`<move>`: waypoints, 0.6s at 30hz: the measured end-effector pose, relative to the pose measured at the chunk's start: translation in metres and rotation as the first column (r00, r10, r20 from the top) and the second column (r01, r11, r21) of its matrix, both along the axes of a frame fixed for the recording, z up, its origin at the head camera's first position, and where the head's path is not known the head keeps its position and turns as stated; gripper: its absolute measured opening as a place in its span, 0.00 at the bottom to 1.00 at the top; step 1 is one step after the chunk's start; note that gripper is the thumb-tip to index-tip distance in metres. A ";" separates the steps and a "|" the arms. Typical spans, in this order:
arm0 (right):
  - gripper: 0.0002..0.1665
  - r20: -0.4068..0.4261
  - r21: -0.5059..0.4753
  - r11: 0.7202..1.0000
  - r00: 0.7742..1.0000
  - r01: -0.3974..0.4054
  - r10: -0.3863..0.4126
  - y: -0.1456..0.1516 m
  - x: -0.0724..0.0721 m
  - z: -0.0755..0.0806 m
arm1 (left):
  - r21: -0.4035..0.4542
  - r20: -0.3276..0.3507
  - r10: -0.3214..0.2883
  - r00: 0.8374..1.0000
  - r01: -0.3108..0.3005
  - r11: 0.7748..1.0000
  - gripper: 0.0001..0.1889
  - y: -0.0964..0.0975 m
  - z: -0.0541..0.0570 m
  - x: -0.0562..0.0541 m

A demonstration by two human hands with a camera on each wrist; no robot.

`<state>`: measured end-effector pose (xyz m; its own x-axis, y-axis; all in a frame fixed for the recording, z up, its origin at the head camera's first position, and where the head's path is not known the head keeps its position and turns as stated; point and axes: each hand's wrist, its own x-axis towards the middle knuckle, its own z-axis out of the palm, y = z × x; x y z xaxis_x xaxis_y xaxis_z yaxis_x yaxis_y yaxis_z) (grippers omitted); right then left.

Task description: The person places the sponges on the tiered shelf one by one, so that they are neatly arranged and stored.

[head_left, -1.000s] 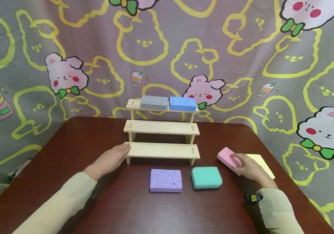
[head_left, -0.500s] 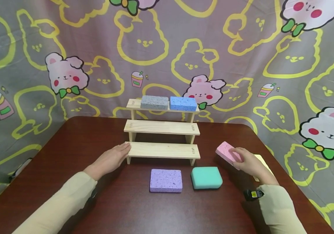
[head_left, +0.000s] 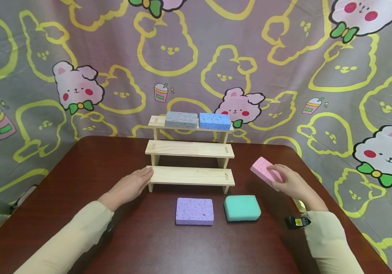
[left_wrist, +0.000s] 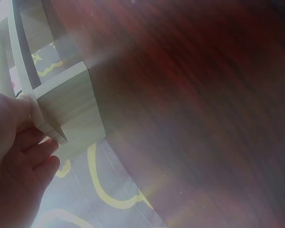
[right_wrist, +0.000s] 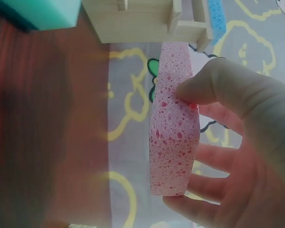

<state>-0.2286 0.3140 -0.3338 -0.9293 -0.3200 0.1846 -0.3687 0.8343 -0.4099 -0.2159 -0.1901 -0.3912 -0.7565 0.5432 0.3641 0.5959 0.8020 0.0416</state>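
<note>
My right hand holds a pink sponge in the air, right of the wooden three-step shelf; in the right wrist view the thumb and fingers pinch the pink sponge by its flat faces. My left hand rests with straight fingers against the left end of the lowest step; the left wrist view shows my fingers touching the wooden shelf end. A grey sponge and a blue sponge lie on the top step.
A purple sponge and a teal sponge lie on the dark brown table in front of the shelf. A yellow sponge peeks out behind my right wrist. A patterned cloth hangs behind the table.
My right hand has lifted the pink sponge off the yellow sponge and carried it up and slightly left. The left hand has not moved.
</note>
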 end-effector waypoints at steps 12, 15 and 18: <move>0.29 -0.052 0.032 0.997 0.996 -0.072 0.074 -0.017 -0.004 0.022 | 0.003 -0.006 0.002 1.000 -0.002 1.000 0.18 0.000 -0.001 0.000; 0.29 -0.067 0.044 0.995 0.994 -0.086 0.088 -0.022 -0.006 0.026 | 0.005 -0.007 -0.002 1.000 0.002 1.000 0.18 -0.001 -0.001 0.001; 0.29 -0.083 0.050 0.994 0.992 -0.095 0.099 -0.028 -0.008 0.030 | 0.007 -0.008 -0.005 1.000 0.005 1.000 0.18 -0.001 -0.002 0.001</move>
